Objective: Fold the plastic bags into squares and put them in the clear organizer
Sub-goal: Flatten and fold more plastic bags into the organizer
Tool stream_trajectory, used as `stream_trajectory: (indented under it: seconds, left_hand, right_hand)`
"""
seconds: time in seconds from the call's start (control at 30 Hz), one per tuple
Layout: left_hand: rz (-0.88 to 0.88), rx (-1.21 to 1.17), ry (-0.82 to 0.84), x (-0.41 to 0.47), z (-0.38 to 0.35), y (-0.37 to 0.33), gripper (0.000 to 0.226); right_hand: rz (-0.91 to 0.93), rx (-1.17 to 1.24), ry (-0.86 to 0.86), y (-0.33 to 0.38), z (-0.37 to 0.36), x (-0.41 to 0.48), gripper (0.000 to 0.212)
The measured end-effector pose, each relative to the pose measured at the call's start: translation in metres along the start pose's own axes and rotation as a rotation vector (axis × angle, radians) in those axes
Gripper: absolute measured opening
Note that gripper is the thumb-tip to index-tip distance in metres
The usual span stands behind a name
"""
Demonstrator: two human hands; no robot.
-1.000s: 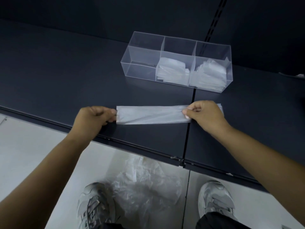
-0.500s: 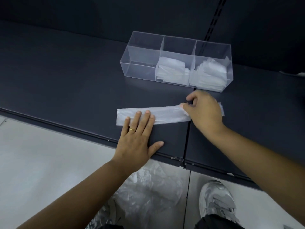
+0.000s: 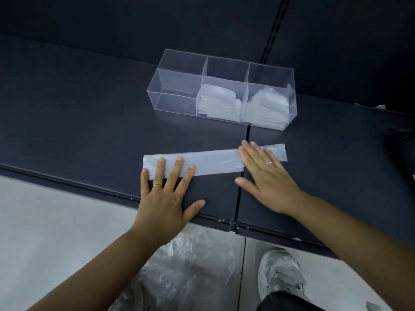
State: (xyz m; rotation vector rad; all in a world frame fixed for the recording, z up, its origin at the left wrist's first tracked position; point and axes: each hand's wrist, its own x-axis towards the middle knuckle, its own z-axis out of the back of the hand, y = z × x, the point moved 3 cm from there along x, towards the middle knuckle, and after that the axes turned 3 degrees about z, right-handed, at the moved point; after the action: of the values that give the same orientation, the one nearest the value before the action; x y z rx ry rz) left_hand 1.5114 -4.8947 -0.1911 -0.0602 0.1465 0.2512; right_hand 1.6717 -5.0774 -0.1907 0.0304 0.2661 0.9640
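Dark matte worktop (image 3: 78,113), two panels meeting at a narrow seam (image 3: 239,198) that runs from front edge to back; a dark back panel rises behind it, with a slotted upright (image 3: 272,30) in line with the seam.

Pale grey floor (image 3: 45,221), below the worktop's front edge.

Clear organizer (image 3: 175,102), one, three compartments in a row. It stands toward the back edge, spanning the seam, mostly on the left panel.

Loose plastic heap (image 3: 190,270), crumpled and translucent, on the floor just under the front edge and left of the seam.

Plastic bag (image 3: 213,161), one, folded into a long flat strip. It lies on the worktop between the organizer and the front edge, apart from the organizer, lengthwise along the front edge and crossing the seam.

Left hand (image 3: 166,203), flat, fingers straight and spread apart. Its fingertips press on the strip's left end, the palm rests on bare worktop, and the thumb is splayed out near the front edge.

Right hand (image 3: 267,178), flat, fingers straight and close together, laid across the strip just right of the seam, leaving the far right end uncovered. The thumb is held apart, its tip at the seam. Fingertips slightly blurred.

Grey shoe (image 3: 280,272), one fully seen, on the floor right of the seam.

Folded bags, middle compartment (image 3: 219,102): a stack of white squares.

Folded bags, right compartment (image 3: 267,108): a taller, looser stack of white squares.

Gold ring (image 3: 157,185), on a left-hand finger.

Silver ring (image 3: 269,162), on a right-hand finger.
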Motion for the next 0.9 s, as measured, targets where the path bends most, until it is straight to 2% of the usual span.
stream_trajectory:
  seconds: [0.1,0.2,0.27,0.33,0.43,0.57,0.7,0.8,0.9]
  left_hand:
    - [-0.001,0.0,-0.008,0.0,0.001,0.0,0.078]
    - [0.004,-0.009,-0.009,0.0,0.002,-0.001,0.078]
    - [0.005,-0.015,-0.012,0.0,0.003,-0.002,0.078]
    - [-0.002,-0.018,-0.013,0.0,0.004,-0.002,0.079]
    - [-0.023,-0.013,0.0,0.003,0.003,0.003,0.079]
    - [-0.074,0.004,-0.024,0.01,0.002,0.016,0.079]
    - [-0.177,0.008,-0.028,0.019,0.009,0.025,0.08]
    - [-0.259,-0.125,-0.012,0.019,0.017,-0.008,0.091]
    - [-0.39,-0.341,0.021,0.007,0.023,-0.076,0.096]
  right_hand:
    - [-0.16,0.104,-0.09,-0.035,0.003,-0.012,0.072]
    - [-0.292,0.328,-0.366,-0.056,0.015,-0.011,0.043]
    - [-0.337,0.368,-0.42,-0.064,0.023,-0.004,0.025]
    - [-0.322,0.366,-0.372,-0.066,0.027,0.005,0.011]
    - [-0.26,0.388,-0.339,-0.066,0.03,0.006,0.01]
    - [-0.371,0.81,-0.259,-0.07,0.033,-0.016,0.014]
    - [-0.471,1.142,-0.032,-0.061,0.035,-0.047,0.015]
    - [-0.481,1.253,0.183,-0.038,0.04,-0.072,0.019]
    - [-0.396,1.366,0.294,-0.009,0.057,-0.089,0.019]
